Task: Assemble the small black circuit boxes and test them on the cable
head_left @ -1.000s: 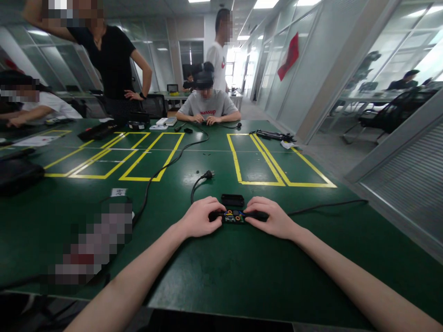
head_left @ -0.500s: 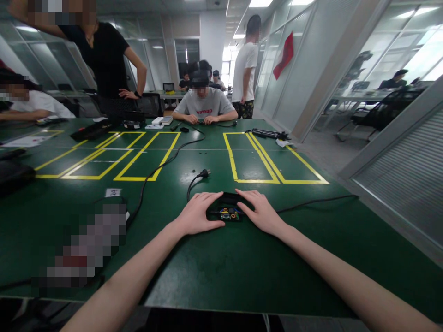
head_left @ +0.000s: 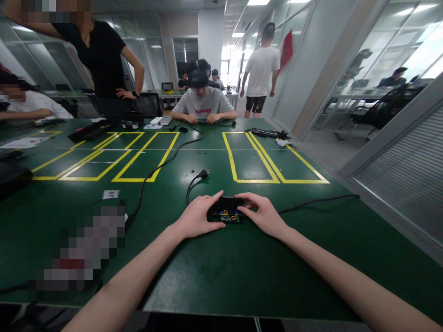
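Observation:
In the head view a small black power adapter lies on the green table with its circuit board exposed. Two ring-shaped orange parts stand out on the board. My left hand curves round the adapter's left end, thumb at the near edge and fingers at the far side. Above the board's far edge is a black case cover, tilted. My right hand has its fingertips closed on the cover's right end. How far the cover touches the adapter cannot be made out.
A black plug on its cord lies beyond my hands. Another black cord runs right. A blurred power strip-like shape is at left. Yellow tape rectangles mark the table. A seated person works opposite.
The cover has come down and nearer over the board, and my right fingers have closed in on its end. A person in white walked further right in the background.

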`<act>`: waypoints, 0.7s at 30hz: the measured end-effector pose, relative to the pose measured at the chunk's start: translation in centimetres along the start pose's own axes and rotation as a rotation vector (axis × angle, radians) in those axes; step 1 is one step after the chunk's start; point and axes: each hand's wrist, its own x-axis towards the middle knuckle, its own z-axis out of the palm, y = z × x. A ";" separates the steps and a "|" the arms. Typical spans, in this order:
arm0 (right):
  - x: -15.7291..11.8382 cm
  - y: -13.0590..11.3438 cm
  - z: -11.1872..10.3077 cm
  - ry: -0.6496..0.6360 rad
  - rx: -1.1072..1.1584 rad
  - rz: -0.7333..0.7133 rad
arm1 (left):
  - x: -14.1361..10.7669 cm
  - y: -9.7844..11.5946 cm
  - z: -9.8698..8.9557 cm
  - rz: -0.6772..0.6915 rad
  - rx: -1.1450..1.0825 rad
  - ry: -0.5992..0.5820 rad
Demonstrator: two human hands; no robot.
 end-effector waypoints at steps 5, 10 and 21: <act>0.0 0.0 0.1 0.017 -0.058 -0.029 | 0.0 0.0 0.0 0.004 0.013 -0.007; 0.1 0.4 0.1 0.016 -0.041 -0.038 | 0.0 0.0 0.0 0.011 0.007 -0.002; 0.1 -0.8 -0.4 -0.057 -0.090 -0.195 | 0.1 0.6 -0.4 -0.003 -0.072 0.029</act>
